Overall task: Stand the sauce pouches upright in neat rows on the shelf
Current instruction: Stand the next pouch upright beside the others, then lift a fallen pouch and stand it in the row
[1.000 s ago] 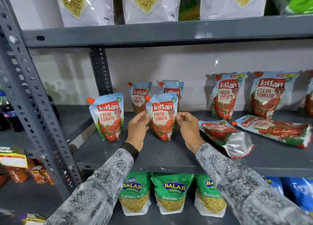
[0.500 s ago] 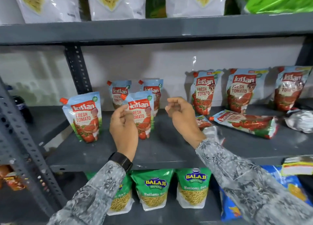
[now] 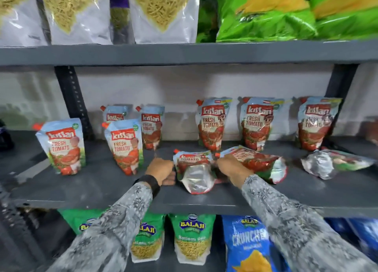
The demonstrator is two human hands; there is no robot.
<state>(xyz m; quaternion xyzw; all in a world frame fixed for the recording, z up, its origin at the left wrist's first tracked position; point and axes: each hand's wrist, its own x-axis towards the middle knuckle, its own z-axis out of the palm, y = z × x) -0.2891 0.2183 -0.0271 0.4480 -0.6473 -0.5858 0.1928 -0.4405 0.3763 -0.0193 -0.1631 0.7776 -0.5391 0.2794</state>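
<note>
Several tomato sauce pouches stand upright on the grey shelf (image 3: 81,187): two in front at the left (image 3: 63,147) (image 3: 124,147), two behind them (image 3: 152,128), and three along the back wall at the right (image 3: 212,124). Three more lie flat. The nearest lying pouch (image 3: 194,170) points its silver base at me, with my left hand (image 3: 161,170) closed on its left edge and my right hand (image 3: 233,167) closed on its right edge. A second lying pouch (image 3: 259,161) lies just behind my right hand. The third lying pouch (image 3: 335,163) is farther right.
The upper shelf (image 3: 184,53) hangs low overhead, carrying white snack bags (image 3: 161,12) and green bags (image 3: 266,14). Dark slotted posts (image 3: 73,100) (image 3: 339,83) stand at the back. Below are green Balaji bags (image 3: 192,237) and a blue chips bag (image 3: 247,245).
Both hands left the upright pouch at the left, moved right and came down onto the nearest lying pouch. My view also shifted right and closer.
</note>
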